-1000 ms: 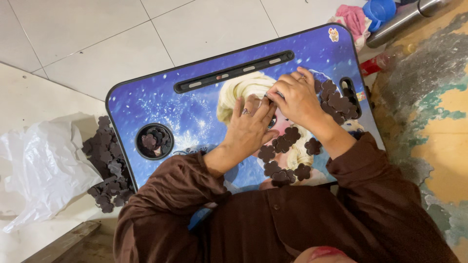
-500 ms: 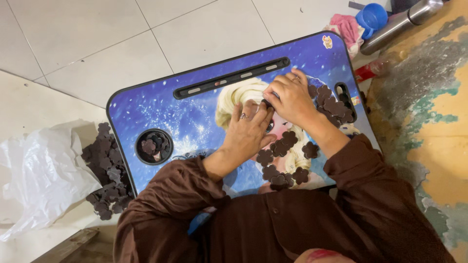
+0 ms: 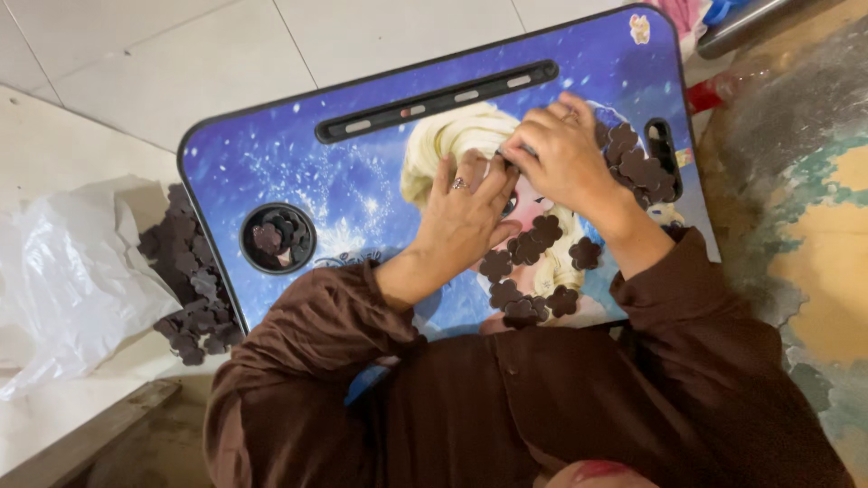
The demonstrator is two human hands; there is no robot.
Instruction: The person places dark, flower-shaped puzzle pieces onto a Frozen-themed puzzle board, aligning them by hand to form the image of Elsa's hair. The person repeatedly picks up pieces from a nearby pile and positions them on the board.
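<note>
A blue lap table (image 3: 344, 194) with a printed cartoon picture lies across my lap. My left hand (image 3: 466, 212), a ring on one finger, and my right hand (image 3: 561, 158) meet over its middle, fingertips pinched together on something small that the fingers hide. Dark brown flower-shaped pieces (image 3: 533, 267) lie scattered on the table just below my hands. More of them (image 3: 637, 163) are heaped to the right of my right hand. I wear brown sleeves.
A round cup recess (image 3: 278, 239) in the table holds a few flower pieces. Left of the table, a heap of the same pieces (image 3: 185, 280) lies on a white plastic bag (image 3: 63, 280). Pale floor tiles lie beyond; a patterned mat (image 3: 805, 208) is at right.
The view has shifted, so the table sits slightly higher and further right in frame. Both hands stay together over the table's middle, fingers working in small movements.
</note>
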